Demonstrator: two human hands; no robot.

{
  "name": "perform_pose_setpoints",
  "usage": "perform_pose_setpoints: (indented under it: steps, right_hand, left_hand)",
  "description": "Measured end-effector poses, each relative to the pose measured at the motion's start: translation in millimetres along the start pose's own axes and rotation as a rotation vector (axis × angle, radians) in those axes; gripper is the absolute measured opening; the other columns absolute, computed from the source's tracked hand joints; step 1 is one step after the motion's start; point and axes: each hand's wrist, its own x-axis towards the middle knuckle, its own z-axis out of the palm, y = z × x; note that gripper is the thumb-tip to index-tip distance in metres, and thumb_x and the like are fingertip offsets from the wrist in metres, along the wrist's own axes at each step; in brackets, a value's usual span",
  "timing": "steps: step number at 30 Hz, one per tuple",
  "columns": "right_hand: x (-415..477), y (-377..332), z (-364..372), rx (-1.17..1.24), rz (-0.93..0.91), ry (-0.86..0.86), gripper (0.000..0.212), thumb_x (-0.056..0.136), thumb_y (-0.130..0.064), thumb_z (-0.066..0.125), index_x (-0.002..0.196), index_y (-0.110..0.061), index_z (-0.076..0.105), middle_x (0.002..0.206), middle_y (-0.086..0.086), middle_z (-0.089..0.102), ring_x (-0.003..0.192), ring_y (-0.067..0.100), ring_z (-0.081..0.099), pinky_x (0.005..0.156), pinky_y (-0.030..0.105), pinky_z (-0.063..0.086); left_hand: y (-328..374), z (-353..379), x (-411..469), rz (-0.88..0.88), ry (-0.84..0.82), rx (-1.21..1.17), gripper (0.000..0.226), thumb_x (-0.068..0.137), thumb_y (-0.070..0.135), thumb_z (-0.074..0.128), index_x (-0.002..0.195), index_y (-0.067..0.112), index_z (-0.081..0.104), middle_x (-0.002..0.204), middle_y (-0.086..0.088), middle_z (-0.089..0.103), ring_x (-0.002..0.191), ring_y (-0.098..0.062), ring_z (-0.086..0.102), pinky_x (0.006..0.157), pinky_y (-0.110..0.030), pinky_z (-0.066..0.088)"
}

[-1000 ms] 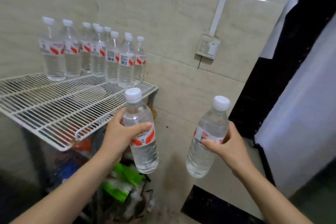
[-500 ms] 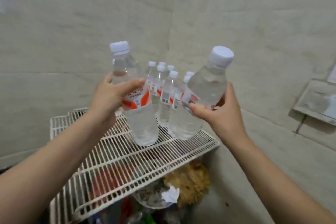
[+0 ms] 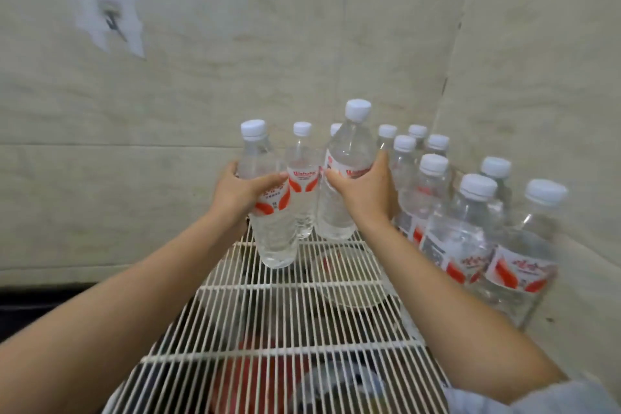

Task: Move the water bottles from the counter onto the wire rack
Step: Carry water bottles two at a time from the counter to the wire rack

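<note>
Head view, looking down over a white wire rack (image 3: pixel 285 319) set in the corner of a tiled wall (image 3: pixel 168 94). The left hand (image 3: pixel 242 191) grips one water bottle (image 3: pixel 274 239) around its red-and-white label, thumb in front and fingers curled behind. This bottle's base is low over the wires near the rack's far edge; whether it touches them cannot be told. The right hand (image 3: pixel 366 195) grips a second water bottle (image 3: pixel 349 148) at label height, fingers wrapped round the front. Its cap stands higher than all the others, and its base is at the back of the rack. Both held bottles are capped and roughly upright, their tops leaning slightly apart. A third bottle (image 3: pixel 304 158) stands between them, just beside both. To the right, a cluster of capped bottles (image 3: pixel 470 212) stands on the rack along the side wall, packed closely. A metal hook (image 3: pixel 112 22) is fixed on the wall at upper left, ringed by white patches. Blurred red and dark items (image 3: pixel 255 370) show through the wires below.
</note>
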Motion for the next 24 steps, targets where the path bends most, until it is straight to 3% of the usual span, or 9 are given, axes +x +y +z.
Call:
perform_pose_setpoints:
  steps: [3, 5, 9, 13, 18, 24]
  right_hand:
    - [10, 19, 14, -0.070, 0.026, 0.022, 0.070, 0.066, -0.050, 0.072, 0.117, -0.015, 0.041, 0.119, 0.006, 0.057, 0.105, 0.029, 0.056, 0.078, 0.034, 0.040]
    - [15, 28, 20, -0.119, 0.020, 0.030, 0.069, 0.065, -0.050, 0.073, 0.114, -0.011, 0.043, 0.116, 0.008, 0.056, 0.104, 0.029, 0.055, 0.076, 0.034, 0.040]
    - [16, 41, 28, -0.185, 0.003, 0.028, 0.080, 0.064, -0.049, 0.075, 0.121, -0.005, 0.042, 0.123, 0.011, 0.053, 0.111, 0.028, 0.052, 0.083, 0.036, 0.044]
    - [11, 44, 30, -0.079, 0.065, 0.039, 0.088, 0.065, -0.048, 0.075, 0.132, -0.006, 0.035, 0.136, 0.011, 0.046, 0.125, 0.026, 0.044, 0.097, 0.040, 0.040]
    - [3, 37, 21, 0.044, 0.087, 0.038, 0.086, 0.075, -0.055, 0.061, 0.138, -0.009, 0.027, 0.143, 0.010, 0.039, 0.131, 0.026, 0.038, 0.101, 0.040, 0.036]
    - [-16, 20, 5, 0.075, -0.005, 0.014, 0.070, 0.086, -0.046, 0.051, 0.140, -0.010, 0.024, 0.145, 0.013, 0.032, 0.134, 0.025, 0.029, 0.106, 0.036, 0.029]
  left_hand:
    - [-7, 1, 0, -0.034, -0.015, 0.017, 0.082, 0.044, 0.023, 0.078, 0.119, 0.009, 0.046, 0.106, -0.010, 0.065, 0.092, -0.027, 0.066, 0.079, -0.042, 0.054]
    - [-13, 3, 2, -0.040, -0.016, 0.071, 0.088, 0.042, 0.024, 0.078, 0.122, 0.010, 0.044, 0.109, -0.010, 0.064, 0.096, -0.027, 0.065, 0.085, -0.045, 0.052]
    - [-22, 19, 6, -0.038, -0.057, 0.162, 0.073, 0.052, 0.017, 0.080, 0.117, 0.012, 0.047, 0.110, -0.010, 0.063, 0.097, -0.028, 0.064, 0.085, -0.047, 0.053]
    - [-27, 35, 13, -0.037, -0.066, 0.156, 0.069, 0.058, 0.018, 0.080, 0.117, 0.012, 0.045, 0.112, -0.011, 0.062, 0.098, -0.029, 0.064, 0.086, -0.047, 0.052]
    - [-35, 49, 18, 0.004, -0.128, 0.262, 0.066, 0.060, 0.025, 0.081, 0.116, 0.016, 0.046, 0.114, -0.009, 0.062, 0.099, -0.026, 0.063, 0.085, -0.044, 0.053]
    - [-35, 40, 16, 0.050, -0.166, 0.277, 0.048, 0.064, 0.027, 0.077, 0.104, 0.025, 0.051, 0.107, -0.004, 0.064, 0.098, -0.022, 0.063, 0.087, -0.042, 0.052]
